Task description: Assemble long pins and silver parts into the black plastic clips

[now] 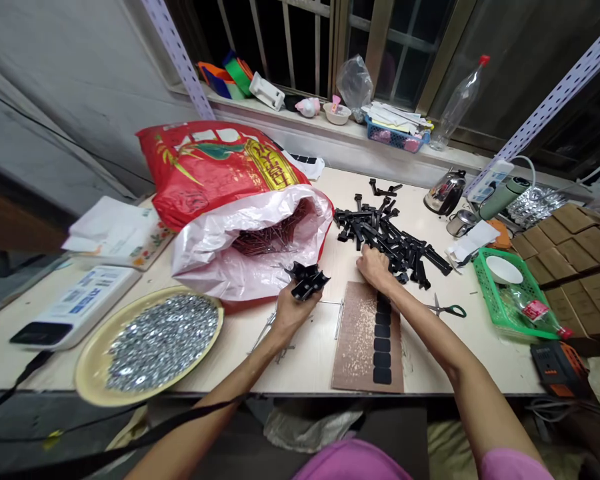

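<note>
My left hand (293, 312) is closed around a few black plastic parts (309, 281) with curved, channel-like sides, in front of the open mouth of a red and white sack (205, 267). Long thin reddish-brown pieces (270, 239) lie inside the sack. At the near left edge of a heap of black plastic strips (390, 233), my right hand (374, 265) has its fingers curled together; whatever they grip is hidden. Under my right forearm lies a brown cardboard sheet (355, 360) with a column of black rounded squares (382, 345). Thin metal rods (339, 320) rest between my hands.
A yellow plate (87, 373) of small shiny metal pieces stands at left, near a white box (87, 303) with a phone (41, 333). Scissors (447, 309) lie right of the cardboard. Further right are a green basket (485, 313), a kettle (445, 192) and stacked brown boxes (580, 267).
</note>
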Action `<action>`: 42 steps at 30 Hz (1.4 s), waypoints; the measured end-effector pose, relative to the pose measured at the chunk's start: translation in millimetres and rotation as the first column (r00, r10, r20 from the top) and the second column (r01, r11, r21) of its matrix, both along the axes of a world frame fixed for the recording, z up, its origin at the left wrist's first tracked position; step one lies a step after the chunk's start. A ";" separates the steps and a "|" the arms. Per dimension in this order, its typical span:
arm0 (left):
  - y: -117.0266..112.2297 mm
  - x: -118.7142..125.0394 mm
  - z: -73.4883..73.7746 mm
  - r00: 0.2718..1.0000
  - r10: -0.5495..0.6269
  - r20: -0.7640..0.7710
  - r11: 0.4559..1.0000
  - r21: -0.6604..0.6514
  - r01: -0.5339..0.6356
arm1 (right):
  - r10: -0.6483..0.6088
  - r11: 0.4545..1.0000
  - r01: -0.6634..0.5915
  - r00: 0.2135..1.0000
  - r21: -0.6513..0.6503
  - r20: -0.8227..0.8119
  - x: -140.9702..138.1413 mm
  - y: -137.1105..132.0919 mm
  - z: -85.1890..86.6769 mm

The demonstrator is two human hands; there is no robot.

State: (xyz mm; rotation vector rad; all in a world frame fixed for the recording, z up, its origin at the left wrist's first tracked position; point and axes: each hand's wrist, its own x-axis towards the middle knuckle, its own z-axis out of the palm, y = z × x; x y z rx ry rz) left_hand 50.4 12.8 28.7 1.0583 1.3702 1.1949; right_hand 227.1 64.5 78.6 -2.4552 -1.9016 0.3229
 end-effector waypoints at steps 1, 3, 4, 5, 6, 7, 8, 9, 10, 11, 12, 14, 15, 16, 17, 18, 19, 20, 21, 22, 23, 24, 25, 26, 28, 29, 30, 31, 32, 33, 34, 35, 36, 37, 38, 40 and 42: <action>-1.3 -3.4 3.3 1.000 -0.028 -0.003 0.999 0.037 0.028 | 0.016 1.000 -0.016 0.998 0.012 -0.053 -0.4 -7.0 6.2; -4.4 -8.2 10.6 0.994 -0.105 0.022 0.989 0.109 0.102 | 0.061 0.998 -0.061 0.949 0.010 -0.309 -5.0 -21.7 18.9; -6.0 -9.5 13.7 0.989 -0.142 0.050 0.982 0.134 0.134 | 0.070 0.996 -0.091 0.871 -0.018 -0.486 -8.9 -28.6 24.6; -7.4 -10.1 16.0 0.983 -0.166 0.078 0.978 0.142 0.154 | 0.060 0.990 -0.129 0.754 -0.058 -0.654 -13.6 -34.8 29.4; -8.6 -10.3 17.1 0.980 -0.176 0.097 0.978 0.130 0.163 | 0.032 0.980 -0.175 0.625 -0.100 -0.780 -18.3 -39.9 33.0; -9.6 -10.2 17.2 0.979 -0.173 0.105 0.981 0.105 0.162 | 0.002 0.965 -0.224 0.521 -0.135 -0.853 -22.8 -43.9 35.1; -10.5 -10.2 16.4 0.983 -0.154 0.104 0.986 0.077 0.146 | -0.009 0.951 -0.271 0.455 -0.149 -0.890 -26.4 -46.8 35.5; -11.3 -10.4 15.0 0.988 -0.118 0.098 0.992 0.053 0.113 | 0.010 0.941 -0.308 0.433 -0.137 -0.901 -29.2 -48.8 34.0; -12.0 -11.1 13.5 0.993 -0.074 0.094 0.997 0.033 0.071 | 0.066 0.937 -0.333 0.460 -0.103 -0.885 -31.2 -50.5 30.5; -12.9 -12.4 12.2 0.994 -0.027 0.103 1.000 0.012 0.025 | 0.151 0.935 -0.351 0.541 -0.059 -0.828 -32.7 -52.1 25.1; -13.8 -14.2 11.5 0.991 0.015 0.137 1.000 -0.013 -0.014 | 0.251 0.927 -0.376 0.653 -0.017 -0.715 -34.1 -54.0 18.0; -16.6 -18.6 12.0 0.965 0.050 0.257 0.997 -0.076 -0.032 | 0.453 0.878 -0.479 0.820 0.015 -0.350 -37.9 -58.8 0.3; -18.4 -20.9 13.0 0.945 0.044 0.324 0.995 -0.102 -0.012 | 0.536 0.840 -0.543 0.830 -0.005 -0.154 -40.6 -61.3 -9.0; -20.3 -23.0 14.3 0.922 0.037 0.385 0.993 -0.120 0.011 | 0.600 0.799 -0.600 0.800 -0.042 0.005 -43.9 -63.4 -17.7; -22.4 -24.8 15.6 0.901 0.028 0.434 0.991 -0.130 0.031 | 0.650 0.760 -0.646 0.752 -0.075 0.110 -47.3 -64.8 -24.9; -24.3 -26.2 16.7 0.883 0.020 0.468 0.989 -0.138 0.051 | 0.686 0.726 -0.681 0.707 -0.094 0.171 -50.6 -65.2 -30.2; -26.0 -27.5 17.5 0.870 0.015 0.492 0.987 -0.147 0.066 | 0.708 0.702 -0.705 0.676 -0.098 0.205 -53.4 -64.5 -33.1; -27.4 -28.7 18.0 0.860 0.012 0.511 0.985 -0.155 0.078 | 0.721 0.686 -0.721 0.657 -0.095 0.220 -55.3 -63.0 -33.4; -28.3 -29.9 18.1 0.852 0.007 0.524 0.983 -0.158 0.089 | 0.731 0.674 -0.733 0.644 -0.090 0.225 -56.0 -60.9 -31.2; -28.9 -31.3 17.9 0.848 0.000 0.531 0.984 -0.153 0.096 | 0.736 0.666 -0.741 0.636 -0.083 0.230 -55.3 -58.6 -26.6; -29.2 -32.9 17.5 0.850 -0.009 0.527 0.986 -0.135 0.094 | 0.741 0.659 -0.748 0.628 -0.080 0.238 -53.0 -56.5 -19.7; -29.3 -34.6 17.0 0.861 -0.020 0.509 0.991 -0.106 0.086 | 0.739 0.661 -0.746 0.628 -0.078 0.245 -49.4 -54.8 -11.1; -29.4 -36.2 16.3 0.878 -0.031 0.477 0.995 -0.069 0.073 | 0.725 0.675 -0.734 0.642 -0.069 0.249 -44.4 -53.6 -1.1; -29.6 -37.5 15.6 0.899 -0.041 0.436 0.998 -0.031 0.061 | 0.694 0.705 -0.708 0.676 -0.042 0.250 -38.6 -52.9 9.8; -30.4 -38.7 14.4 0.937 -0.058 0.344 0.998 0.028 0.051 | 0.594 0.777 -0.620 0.780 0.112 0.198 -26.1 -53.1 31.6; -31.0 -38.4 14.1 0.949 -0.063 0.308 0.998 0.042 0.053 | 0.546 0.798 -0.558 0.829 0.227 0.120 -20.6 -53.9 41.3; -31.9 -37.4 14.0 0.956 -0.072 0.284 0.997 0.046 0.061 | 0.513 0.807 -0.483 0.858 0.340 0.001 -16.3 -55.2 49.5; -32.8 -35.8 14.1 0.959 -0.085 0.271 0.996 0.043 0.077 | 0.504 0.810 -0.405 0.850 0.424 -0.153 -13.7 -57.0 55.9; -33.7 -33.9 14.2 0.959 -0.101 0.267 0.995 0.034 0.095 | 0.506 0.820 -0.331 0.801 0.467 -0.321 -12.8 -59.3 60.2; -34.5 -31.8 14.3 0.957 -0.111 0.269 0.994 0.021 0.109 | 0.504 0.838 -0.272 0.719 0.473 -0.479 -13.8 -62.1 62.6; -35.2 -29.7 14.0 0.955 -0.117 0.273 0.993 0.008 0.119 | 0.489 0.860 -0.231 0.626 0.455 -0.607 -16.3 -65.2 63.3; -35.7 -28.0 13.3 0.955 -0.116 0.273 0.993 -0.003 0.122 | 0.473 0.876 -0.205 0.544 0.437 -0.693 -19.8 -68.7 62.6; -36.0 -26.8 12.0 0.958 -0.113 0.265 0.993 -0.010 0.119 | 0.470 0.879 -0.187 0.490 0.438 -0.734 -23.9 -72.1 60.8; -36.0 -26.1 10.2 0.962 -0.106 0.250 0.994 -0.010 0.112 | 0.482 0.871 -0.167 0.470 0.461 -0.739 -27.8 -75.4 58.3; -35.9 -26.0 7.9 0.969 -0.097 0.229 0.995 -0.006 0.101 | 0.498 0.857 -0.143 0.474 0.494 -0.726 -31.2 -78.1 55.5; -35.3 -27.2 2.5 0.979 -0.085 0.185 0.996 0.016 0.083 | 0.499 0.848 -0.099 0.484 0.521 -0.719 -35.3 -81.7 49.6; -35.0 -29.2 -2.5 0.984 -0.075 0.164 0.997 0.037 0.070 | 0.430 0.890 -0.058 0.429 0.452 -0.794 -35.9 -82.7 43.8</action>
